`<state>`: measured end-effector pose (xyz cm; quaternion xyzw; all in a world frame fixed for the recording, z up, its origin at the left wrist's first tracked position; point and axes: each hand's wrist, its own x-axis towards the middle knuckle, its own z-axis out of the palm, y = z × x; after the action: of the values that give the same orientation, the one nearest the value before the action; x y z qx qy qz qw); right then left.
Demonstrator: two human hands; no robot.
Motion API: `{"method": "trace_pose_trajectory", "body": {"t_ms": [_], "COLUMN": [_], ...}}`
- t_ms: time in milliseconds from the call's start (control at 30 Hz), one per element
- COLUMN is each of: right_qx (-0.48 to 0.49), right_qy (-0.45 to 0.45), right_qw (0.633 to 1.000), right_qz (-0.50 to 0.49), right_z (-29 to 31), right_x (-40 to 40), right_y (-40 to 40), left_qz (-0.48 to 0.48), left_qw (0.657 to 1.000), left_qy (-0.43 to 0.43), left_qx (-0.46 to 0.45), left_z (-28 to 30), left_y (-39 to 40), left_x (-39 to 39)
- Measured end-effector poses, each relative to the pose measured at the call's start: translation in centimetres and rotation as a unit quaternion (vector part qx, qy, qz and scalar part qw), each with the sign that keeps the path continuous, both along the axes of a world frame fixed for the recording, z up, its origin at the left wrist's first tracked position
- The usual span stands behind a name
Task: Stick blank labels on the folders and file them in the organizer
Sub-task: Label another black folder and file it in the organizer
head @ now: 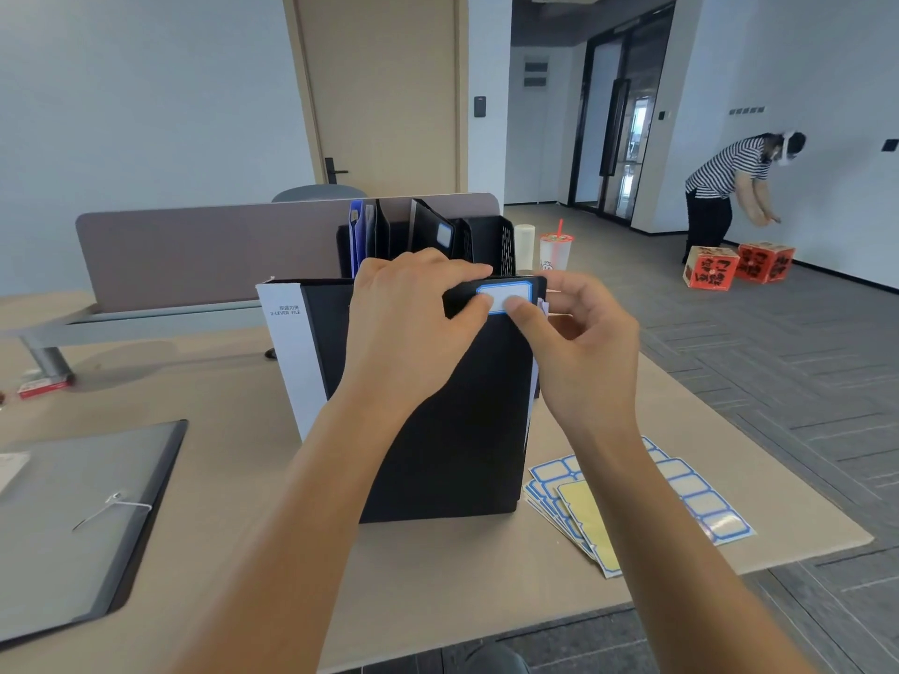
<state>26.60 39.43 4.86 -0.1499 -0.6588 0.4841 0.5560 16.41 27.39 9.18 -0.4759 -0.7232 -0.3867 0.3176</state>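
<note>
Desk: one folder, one label, two hands.

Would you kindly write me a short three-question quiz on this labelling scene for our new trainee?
1. True or false: the blue-bordered label sits near the top corner of the standing black folder.
2. Which lies on the desk beside the folder: (a) label sheets, (b) scissors, (c) stapler?
3. Which thumbs press the label?

Key: 1 true. 2 a. 3 both, left hand and right hand.
</note>
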Motion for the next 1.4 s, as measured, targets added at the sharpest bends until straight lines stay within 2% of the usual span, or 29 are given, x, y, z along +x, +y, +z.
{"method": "trace_pose_trajectory", "body": {"t_ms": [267, 600, 767, 933, 1033, 1100, 1233, 1333, 1400], "right_qx": [0.021, 0.023, -0.018, -0.064, -0.082, -0.092, -0.102, -0.102, -0.102], "right_qy": [0.005, 0.006, 0.007, -0.063, -0.092, -0.094, -0.074, -0.066, -0.068], "right_qw": [1.0, 1.0, 0.998, 0.988, 0.979, 0.977, 0.979, 0.981, 0.982], "right_qz": [-0.018, 0.014, 0.051, 0.124, 0.16, 0.17, 0.16, 0.148, 0.143], "right_z": [-0.4, -0.7, -1.3, -3.8, -5.6, -6.2, -6.5, -6.7, -6.7], "right_x": [-0.5, -0.6, -0.3, -0.1, 0.0, 0.0, -0.4, -0.7, -0.9], "right_y": [0.1, 0.4, 0.8, 0.2, -0.1, -0.1, -0.6, -1.0, -1.2], "left_qz": [-0.01, -0.007, 0.01, 0.022, 0.069, 0.112, 0.172, 0.157, 0.125], "left_qw": [1.0, 1.0, 1.0, 0.998, 0.994, 0.992, 0.982, 0.966, 0.939], "left_qy": [-0.016, -0.017, 0.008, 0.059, 0.08, 0.056, -0.061, -0.176, -0.292], "left_qx": [-0.001, 0.006, 0.008, -0.012, -0.016, -0.003, 0.052, 0.106, 0.136], "left_z": [0.0, 0.1, -0.3, -1.4, -2.4, -3.5, -6.3, -7.6, -8.8], "left_y": [0.2, 0.2, 0.5, 0.1, -0.7, -1.7, -4.4, -5.9, -6.5], "left_x": [-0.3, -0.1, -0.4, -0.7, -0.7, -1.0, -2.3, -2.6, -3.2]}}
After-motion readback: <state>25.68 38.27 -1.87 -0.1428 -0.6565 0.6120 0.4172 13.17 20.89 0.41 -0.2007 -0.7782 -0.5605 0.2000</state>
